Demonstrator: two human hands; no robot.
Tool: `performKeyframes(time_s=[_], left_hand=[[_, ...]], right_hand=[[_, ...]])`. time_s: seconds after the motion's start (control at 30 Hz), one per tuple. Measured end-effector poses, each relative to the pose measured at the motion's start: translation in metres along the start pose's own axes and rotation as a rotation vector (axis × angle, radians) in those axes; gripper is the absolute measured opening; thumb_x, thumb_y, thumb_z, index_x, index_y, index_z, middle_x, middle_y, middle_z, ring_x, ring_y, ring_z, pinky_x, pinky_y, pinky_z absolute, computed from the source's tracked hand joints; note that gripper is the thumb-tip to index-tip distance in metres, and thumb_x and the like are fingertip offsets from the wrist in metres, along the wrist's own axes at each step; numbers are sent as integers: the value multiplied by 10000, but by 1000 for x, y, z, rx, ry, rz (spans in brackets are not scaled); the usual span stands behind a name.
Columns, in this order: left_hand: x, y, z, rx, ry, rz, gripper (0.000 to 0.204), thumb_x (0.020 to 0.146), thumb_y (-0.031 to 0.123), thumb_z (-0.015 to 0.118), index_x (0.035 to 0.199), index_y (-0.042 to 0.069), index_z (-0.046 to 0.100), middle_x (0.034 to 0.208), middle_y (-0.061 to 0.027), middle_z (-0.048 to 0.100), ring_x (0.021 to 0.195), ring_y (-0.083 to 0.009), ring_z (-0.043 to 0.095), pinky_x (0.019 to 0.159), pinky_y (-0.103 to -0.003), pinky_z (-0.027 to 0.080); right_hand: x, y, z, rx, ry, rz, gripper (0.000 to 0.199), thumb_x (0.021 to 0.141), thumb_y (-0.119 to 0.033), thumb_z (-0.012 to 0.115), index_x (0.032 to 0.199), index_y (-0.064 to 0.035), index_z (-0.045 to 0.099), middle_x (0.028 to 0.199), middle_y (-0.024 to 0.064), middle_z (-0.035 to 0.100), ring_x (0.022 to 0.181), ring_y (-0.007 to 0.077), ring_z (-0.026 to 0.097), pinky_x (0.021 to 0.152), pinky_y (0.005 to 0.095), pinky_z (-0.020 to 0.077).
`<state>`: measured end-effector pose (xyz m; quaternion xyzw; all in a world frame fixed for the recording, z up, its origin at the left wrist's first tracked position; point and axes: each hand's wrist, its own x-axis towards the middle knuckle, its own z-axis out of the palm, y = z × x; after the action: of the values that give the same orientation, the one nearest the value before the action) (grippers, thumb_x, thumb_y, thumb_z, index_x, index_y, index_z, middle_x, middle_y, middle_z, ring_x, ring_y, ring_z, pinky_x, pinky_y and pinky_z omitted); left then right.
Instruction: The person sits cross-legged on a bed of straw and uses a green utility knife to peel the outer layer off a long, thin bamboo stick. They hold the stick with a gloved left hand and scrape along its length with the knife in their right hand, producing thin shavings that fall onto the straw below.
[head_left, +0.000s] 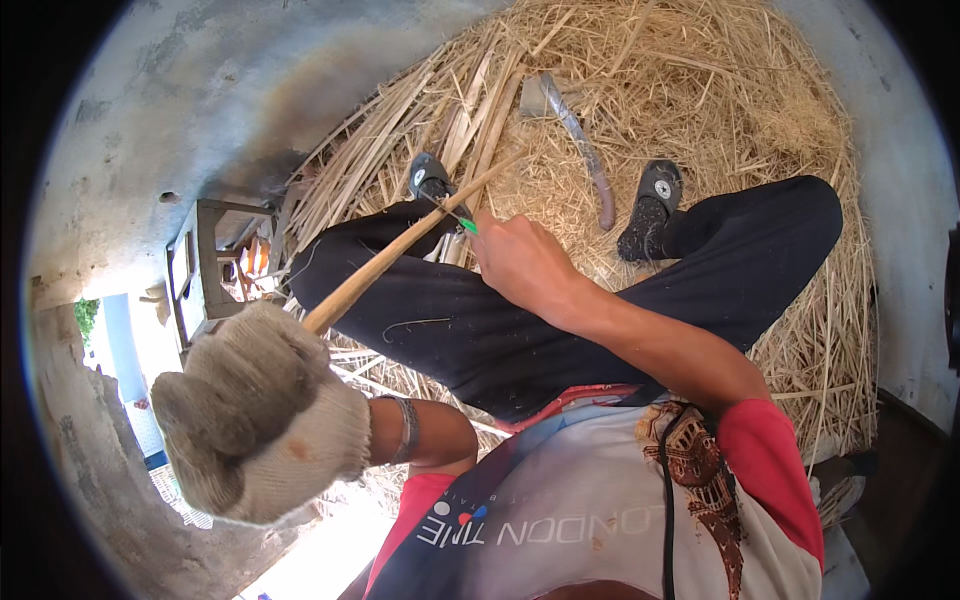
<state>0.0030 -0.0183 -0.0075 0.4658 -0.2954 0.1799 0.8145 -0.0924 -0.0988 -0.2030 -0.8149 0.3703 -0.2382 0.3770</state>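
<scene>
My left hand (265,410), in a thick off-white knitted glove, is closed round the near end of a bamboo stick (385,258). The stick slants up and away to the right, its thin far end over the shavings. My right hand (525,260) is bare and closed round a small knife (467,225), of which a bit of green handle shows. Its dark blade lies against the stick's far half; the rest of the handle is hidden in my fingers.
Pale shavings (690,90) heap over the floor, with long split strips (460,125) at the left. A long curved knife (580,140) with a brown handle lies beyond my dark-trousered legs (470,340), between my slippers. A wooden frame (205,265) stands by the left wall.
</scene>
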Motion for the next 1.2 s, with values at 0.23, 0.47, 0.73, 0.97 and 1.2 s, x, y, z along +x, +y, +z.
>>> performKeyframes(time_s=[0.23, 0.47, 0.73, 0.97, 1.2], left_hand=[[1, -6, -27, 169, 87, 77, 389, 884, 325, 445, 962, -41, 553, 760, -113, 495, 572, -187, 474, 672, -346, 482], [5, -1, -31, -485, -270, -217, 340, 840, 314, 461, 768, -2, 561, 580, -50, 419, 409, -137, 363, 391, -258, 325], [13, -3, -43, -219, -96, -125, 421, 838, 391, 510, 861, -19, 606, 668, -51, 458, 502, -138, 410, 471, -273, 381], [15, -11, -84, -427, -465, -240, 558, 912, 423, 500, 1232, -32, 543, 1055, -101, 559, 930, -158, 583, 821, -294, 518], [3, -28, -84, -314, -179, -65, 623, 936, 455, 496, 1341, -18, 465, 1210, -116, 524, 1111, -167, 539, 983, -318, 467]], right_hand=[[6, 18, 6, -58, -6, 41, 232, 992, -197, 521, 968, 33, 546, 600, 279, 593, 588, 489, 619, 544, 559, 500], [10, 57, 35, -185, -37, 112, 289, 1003, -212, 502, 971, 59, 597, 613, 258, 614, 577, 453, 643, 553, 537, 513], [25, 45, 28, -203, -81, 84, 283, 988, -205, 512, 931, 47, 625, 683, 252, 655, 662, 434, 678, 633, 497, 552], [42, 157, 14, -335, -187, 459, 280, 974, -194, 506, 1051, 55, 609, 995, 309, 670, 936, 431, 682, 823, 492, 535], [-8, -23, -64, 261, -209, 66, 278, 1018, -281, 505, 949, -12, 517, 630, 222, 582, 633, 451, 594, 582, 516, 417]])
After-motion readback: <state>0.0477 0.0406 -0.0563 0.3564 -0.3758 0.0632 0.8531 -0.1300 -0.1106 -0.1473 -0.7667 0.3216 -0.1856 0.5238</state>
